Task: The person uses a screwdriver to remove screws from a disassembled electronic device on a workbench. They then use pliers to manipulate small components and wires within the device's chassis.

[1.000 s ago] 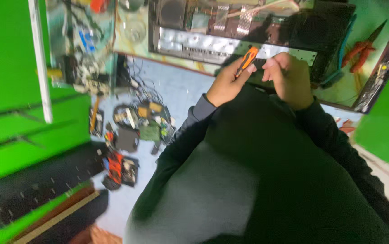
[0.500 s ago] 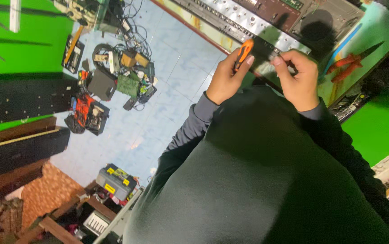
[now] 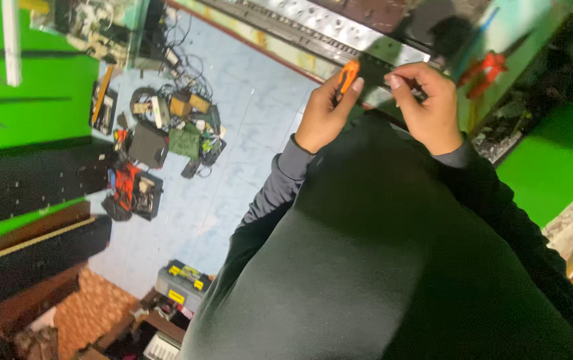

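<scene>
My left hand (image 3: 326, 113) has its fingers clamped on the orange-handled tool (image 3: 348, 73) at twelve o'clock; my right hand (image 3: 430, 107) pinches a small dark part (image 3: 374, 70) beside it, over the bench (image 3: 280, 50). I'd keep both wrists steady and the tip aligned.

Left hand (image 3: 326, 117): raised, fingers curled in a closed grip. Right hand (image 3: 426, 107): raised alongside, fingers bent, pinching. Both forearms dark-sleeved.

An orange-handled tool (image 3: 348, 73) shows between the fingers (image 3: 356, 85). The sleeves (image 3: 286, 167) are grey, the garment (image 3: 393, 253) dark green-black. The floor (image 3: 246, 133) is pale blue, the wall (image 3: 46, 93) bright green. Red pliers (image 3: 490, 67) lie on a teal surface (image 3: 533, 30). A grey case (image 3: 181, 283) bears yellow labels.
</scene>
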